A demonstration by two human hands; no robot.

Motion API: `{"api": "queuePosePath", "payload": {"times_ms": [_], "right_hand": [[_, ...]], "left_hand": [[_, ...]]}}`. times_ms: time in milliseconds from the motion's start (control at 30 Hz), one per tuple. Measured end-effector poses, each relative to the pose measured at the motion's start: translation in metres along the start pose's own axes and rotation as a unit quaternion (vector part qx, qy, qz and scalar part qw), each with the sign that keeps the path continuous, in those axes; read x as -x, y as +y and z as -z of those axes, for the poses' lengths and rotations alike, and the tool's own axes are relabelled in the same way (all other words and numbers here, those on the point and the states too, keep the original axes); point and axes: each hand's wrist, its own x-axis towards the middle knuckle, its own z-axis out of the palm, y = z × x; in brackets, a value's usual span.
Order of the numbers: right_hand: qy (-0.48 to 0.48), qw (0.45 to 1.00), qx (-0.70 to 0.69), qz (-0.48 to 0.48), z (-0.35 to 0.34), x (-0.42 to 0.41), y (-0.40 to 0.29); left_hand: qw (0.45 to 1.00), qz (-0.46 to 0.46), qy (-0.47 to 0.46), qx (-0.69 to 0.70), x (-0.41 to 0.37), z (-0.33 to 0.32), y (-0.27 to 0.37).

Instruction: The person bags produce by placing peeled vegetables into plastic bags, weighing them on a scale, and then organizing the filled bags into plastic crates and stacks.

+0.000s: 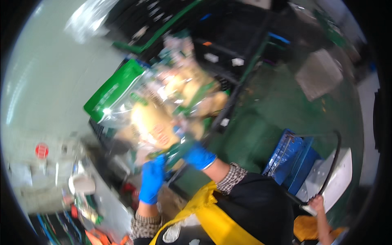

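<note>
My left hand (pixel 152 180), in a blue glove, is closed at the lower end of a clear plastic bag (pixel 150 122). The blue-gloved right hand (pixel 199 155) grips the same end a little to the right, where dark green material shows. Inside the bag is a large pale yellow item, blurred, that I cannot name. A wide green band (pixel 114 90) crosses the bag's far end. More clear bags of pale yellow items (pixel 190 87) lie just beyond it, in a dark crate that they partly cover. Motion blur hides my fingertips.
Black crates (pixel 228 27) stand ahead. To the right are a blue metal trolley (pixel 281 159) and a white container (pixel 332 177). Another person's hand (pixel 317 202) is by a black curved bar (pixel 332 165). A grey counter (pixel 104 196) stands at left.
</note>
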Motion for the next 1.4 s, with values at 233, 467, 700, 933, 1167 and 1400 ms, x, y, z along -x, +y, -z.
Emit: {"api": "queuePosePath", "payload": {"times_ms": [233, 467, 700, 933, 1167, 1400], "right_hand": [[-0.083, 0.987, 0.036, 0.134, 0.038, -0.001, 0.000], [0.102, 0.977, -0.182, 0.050, 0.066, -0.013, -0.026], [0.257, 0.940, 0.170, 0.144, 0.130, 0.019, -0.076], [0.208, 0.812, 0.498, 0.221, 0.135, 0.002, -0.117], [0.055, 0.800, 0.598, 0.018, 0.109, -0.126, -0.132], [-0.170, 0.288, 0.941, -0.041, 0.141, -0.214, -0.164]], "left_hand": [[0.962, -0.105, -0.171, -0.185, -0.007, -0.046, 0.006], [0.971, -0.042, -0.230, -0.037, -0.020, -0.072, 0.016], [0.902, 0.255, -0.292, 0.188, -0.040, -0.112, 0.023], [0.845, 0.248, -0.389, 0.271, -0.054, -0.162, 0.038], [0.728, 0.212, -0.268, 0.595, -0.117, -0.159, 0.032], [0.835, 0.121, -0.112, 0.525, -0.094, -0.048, 0.028]]}}
